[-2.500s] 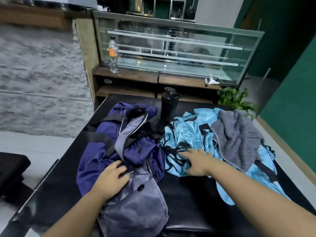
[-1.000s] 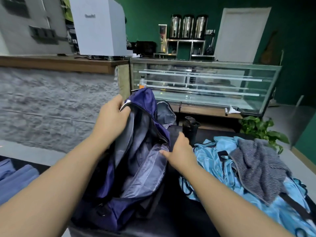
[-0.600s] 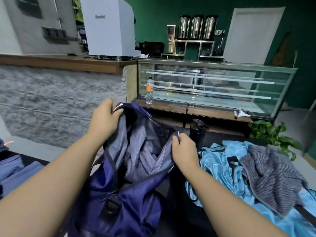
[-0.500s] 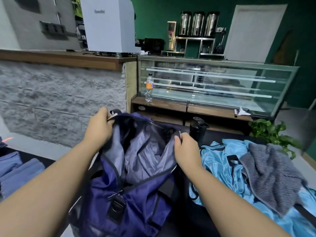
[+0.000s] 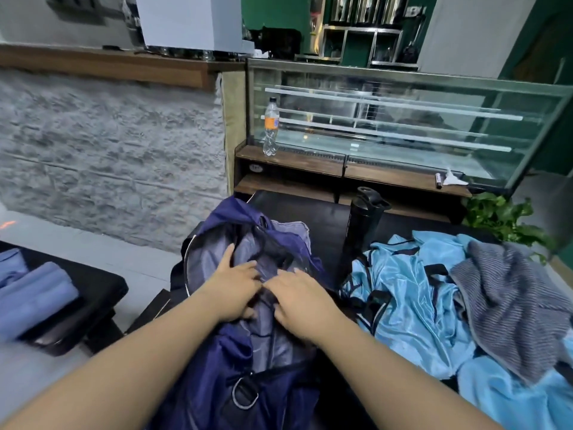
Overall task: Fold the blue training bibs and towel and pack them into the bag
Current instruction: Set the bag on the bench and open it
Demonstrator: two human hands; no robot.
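The navy bag with grey lining lies slumped on the black table right in front of me. My left hand and my right hand sit close together on top of it, each pinching the grey lining fabric at the bag's mouth. To the right, the light blue training bibs lie in a crumpled heap with black trim showing. The grey striped towel is draped unfolded over their right side.
A black flask stands on the table between bag and bibs. Behind are a glass display case, a plastic bottle on its wooden shelf, and a plant. A black bench at left carries folded blue cloth.
The bag was held up and open by its rim with hands apart. Now it has dropped onto the table and both hands have come together on its lining.
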